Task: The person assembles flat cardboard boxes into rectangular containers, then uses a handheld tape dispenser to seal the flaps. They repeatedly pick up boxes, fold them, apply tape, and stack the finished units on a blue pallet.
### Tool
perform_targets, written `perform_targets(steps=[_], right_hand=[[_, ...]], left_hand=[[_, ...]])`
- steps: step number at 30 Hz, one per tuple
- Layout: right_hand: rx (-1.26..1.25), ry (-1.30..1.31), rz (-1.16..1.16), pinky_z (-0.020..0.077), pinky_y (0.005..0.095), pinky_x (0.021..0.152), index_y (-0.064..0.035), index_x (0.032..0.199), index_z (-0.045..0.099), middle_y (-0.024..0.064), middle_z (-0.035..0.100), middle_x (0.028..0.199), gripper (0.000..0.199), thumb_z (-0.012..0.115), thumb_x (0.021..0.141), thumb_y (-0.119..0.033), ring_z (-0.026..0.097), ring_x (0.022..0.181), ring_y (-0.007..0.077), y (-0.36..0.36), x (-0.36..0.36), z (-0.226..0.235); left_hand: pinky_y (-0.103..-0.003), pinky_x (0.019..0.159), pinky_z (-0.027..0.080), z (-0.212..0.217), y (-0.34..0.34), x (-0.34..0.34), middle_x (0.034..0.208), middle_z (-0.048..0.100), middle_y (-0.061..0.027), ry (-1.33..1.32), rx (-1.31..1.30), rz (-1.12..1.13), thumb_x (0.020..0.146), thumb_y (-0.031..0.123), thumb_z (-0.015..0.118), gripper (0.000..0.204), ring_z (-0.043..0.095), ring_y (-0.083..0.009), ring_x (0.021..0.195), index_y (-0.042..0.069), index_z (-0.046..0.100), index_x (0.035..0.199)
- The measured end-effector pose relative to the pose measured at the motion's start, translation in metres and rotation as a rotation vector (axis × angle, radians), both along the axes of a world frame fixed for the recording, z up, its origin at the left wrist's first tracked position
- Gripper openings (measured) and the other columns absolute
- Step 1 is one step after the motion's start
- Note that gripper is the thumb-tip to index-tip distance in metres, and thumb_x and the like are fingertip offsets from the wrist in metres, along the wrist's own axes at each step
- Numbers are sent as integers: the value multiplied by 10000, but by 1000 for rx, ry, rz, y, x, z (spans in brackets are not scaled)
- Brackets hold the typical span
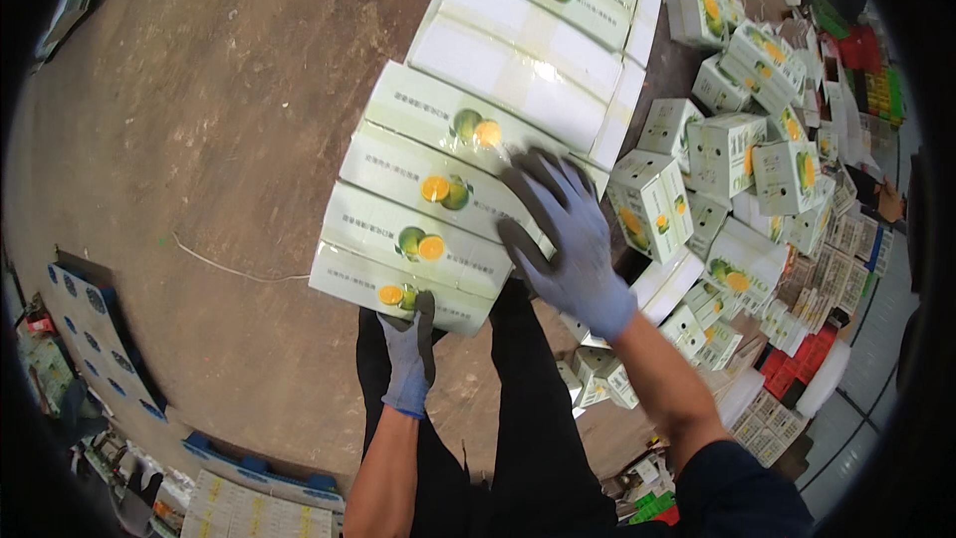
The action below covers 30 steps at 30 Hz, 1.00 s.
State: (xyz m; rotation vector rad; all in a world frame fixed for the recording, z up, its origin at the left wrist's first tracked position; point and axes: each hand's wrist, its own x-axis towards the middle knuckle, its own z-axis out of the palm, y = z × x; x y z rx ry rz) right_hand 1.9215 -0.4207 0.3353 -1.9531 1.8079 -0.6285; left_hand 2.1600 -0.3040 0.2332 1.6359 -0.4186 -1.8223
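Note:
A row of pale green-white cartons (pixel 409 229) printed with orange and green citrus fruit runs away from me. My left hand (pixel 403 359), in a blue-grey glove with dark fingers, is at the near face of the nearest carton (pixel 349 277). Its thumb lies up over the top edge; its other fingers are mostly hidden behind the edge. Over the right side of the row, my right hand (pixel 568 244) is open in a matching glove, fingers spread across the carton tops. Slight blur hides whether the whole palm touches them. Clear tape shines on a plain white carton (pixel 518 45) farther along.
Right of the row lies a jumbled heap of similar cartons (pixel 732 154). Red crates (pixel 802 364) stand beyond it. Blue-edged pallets (pixel 100 329) stand at the lower left. A thin cord (pixel 234 267) lies on the brown floor (pixel 219 120). My legs are below the row.

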Motion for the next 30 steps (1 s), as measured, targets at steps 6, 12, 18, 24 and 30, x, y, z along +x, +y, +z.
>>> perform_targets(steps=[6, 12, 18, 24, 30], right_hand=[[139, 402, 486, 334, 626, 1174, -138, 1298, 699, 151, 625, 1372, 610, 579, 979, -644, 515, 1397, 367, -187, 66, -75], [126, 440, 468, 276, 604, 1215, -129, 1003, 786, 96, 730, 1028, 548, 565, 989, -630, 623, 1207, 297, -181, 69, -95], [134, 407, 414, 199, 605, 1260, -93, 1053, 766, 130, 686, 1179, 535, 574, 989, -589, 530, 1345, 333, -170, 75, -107], [-72, 279, -554, 302, 577, 1191, 90, 1490, 441, 288, 508, 1485, 1018, 636, 903, -718, 457, 1436, 396, -128, -26, -34], [391, -113, -962, 451, 462, 1138, 219, 1549, 160, 414, 455, 1475, 1256, 779, 851, -621, 530, 1352, 477, -90, -73, -88]], left_hand=[[-584, 963, 585, -17, -34, 49, 1412, 598, -159, 344, 273, 45, 1004, 565, 659, 742, 638, -370, 1251, 83, 445, 1526], [-552, 901, 628, -15, -15, 29, 1330, 619, -126, 216, 238, -12, 984, 460, 747, 676, 656, -304, 1186, 88, 476, 1480], [-448, 844, 646, -29, 10, 10, 1220, 662, -56, 194, 346, 221, 968, 336, 801, 543, 693, -207, 1035, 81, 576, 1392], [-586, 963, 591, -25, -5, 23, 1456, 542, -138, 219, 276, -108, 971, 653, 652, 829, 595, -357, 1289, 131, 382, 1555], [-508, 1138, 473, -23, 1, 9, 1540, 482, -125, 506, 240, 12, 1016, 613, 612, 800, 510, -308, 1366, 122, 342, 1588]])
